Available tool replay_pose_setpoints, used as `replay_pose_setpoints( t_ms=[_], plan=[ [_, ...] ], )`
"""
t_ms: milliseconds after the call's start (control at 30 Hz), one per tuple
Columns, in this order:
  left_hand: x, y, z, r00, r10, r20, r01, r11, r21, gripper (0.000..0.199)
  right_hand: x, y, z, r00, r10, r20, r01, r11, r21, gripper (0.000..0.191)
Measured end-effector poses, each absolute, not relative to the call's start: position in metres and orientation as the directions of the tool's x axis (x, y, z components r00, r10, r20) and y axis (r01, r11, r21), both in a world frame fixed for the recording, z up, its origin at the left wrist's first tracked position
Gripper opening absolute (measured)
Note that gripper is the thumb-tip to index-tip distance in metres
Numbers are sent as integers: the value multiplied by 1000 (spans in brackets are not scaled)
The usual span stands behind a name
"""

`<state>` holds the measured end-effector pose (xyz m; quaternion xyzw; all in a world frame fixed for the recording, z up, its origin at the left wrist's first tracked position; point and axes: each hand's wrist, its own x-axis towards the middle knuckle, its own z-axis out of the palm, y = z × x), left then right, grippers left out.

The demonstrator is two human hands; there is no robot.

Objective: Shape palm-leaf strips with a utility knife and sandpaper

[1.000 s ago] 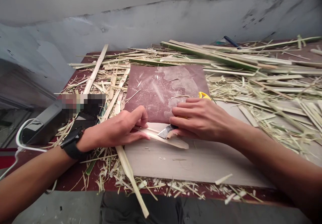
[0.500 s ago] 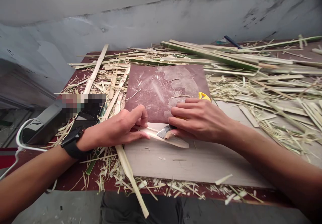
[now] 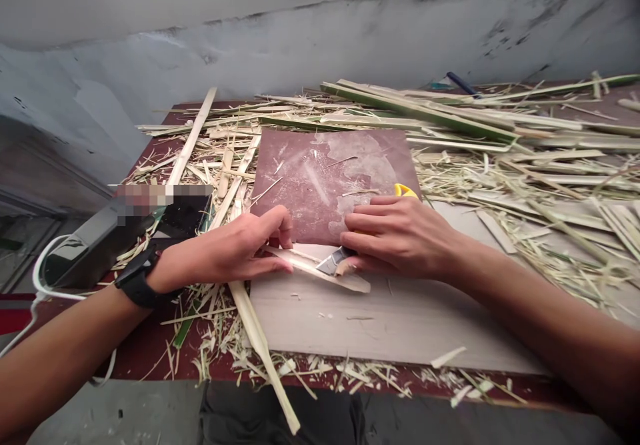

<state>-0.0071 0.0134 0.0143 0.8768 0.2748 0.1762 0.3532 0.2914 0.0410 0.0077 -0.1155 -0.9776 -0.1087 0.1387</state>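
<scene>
Between thumb and fingers, my left hand [image 3: 255, 245] pinches one end of a pale bamboo strip [image 3: 305, 265]. The strip lies slanted over a light wooden board [image 3: 380, 318], its rounded far end pointing right. My right hand [image 3: 400, 235] is wrapped round a yellow-handled utility knife [image 3: 406, 191]. The knife's grey blade rests against the upper face of the strip, and a curled shaving stands beside it near my right fingertips. Most of the handle is hidden under the hand. A second, longer bamboo strip [image 3: 263, 341] passes below my left wrist and over the table's front edge.
A brown panel [image 3: 300, 171] with whitish stains lies behind the hands. Split bamboo lengths [image 3: 425, 108], some green-skinned, are piled along the back. Shavings cover the table at both sides and in front. A dark device [image 3: 90, 238] with a white cable is at left.
The knife has shifted slightly right along the strip with my right hand. My left hand has moved a little to the left, still pinching the strip.
</scene>
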Motion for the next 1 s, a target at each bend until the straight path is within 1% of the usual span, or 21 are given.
replay_pose_setpoints(
  t_ms=[133,267,400,533,667,833,1000],
  plan=[
    [-5,12,13,792,595,137,339,-615,712,23,292,41,7,-935,219,280,275,944,181,43],
    [-2,10,10,785,601,154,323,-608,725,24,291,39,9,-939,213,271,272,940,203,43],
    [-1,8,9,782,606,149,331,-605,724,25,290,38,9,-939,196,284,265,936,231,41],
    [-2,8,8,780,610,137,346,-603,719,25,289,37,8,-942,208,263,274,930,247,42],
    [-2,8,8,777,615,134,352,-601,718,25,287,37,8,-942,207,264,275,928,251,42],
    [-1,8,7,774,618,137,348,-597,723,26,286,36,8,-935,189,302,269,929,253,42],
    [-1,8,6,768,622,151,341,-597,726,25,285,35,8,-937,204,284,277,928,247,42]
  ],
)
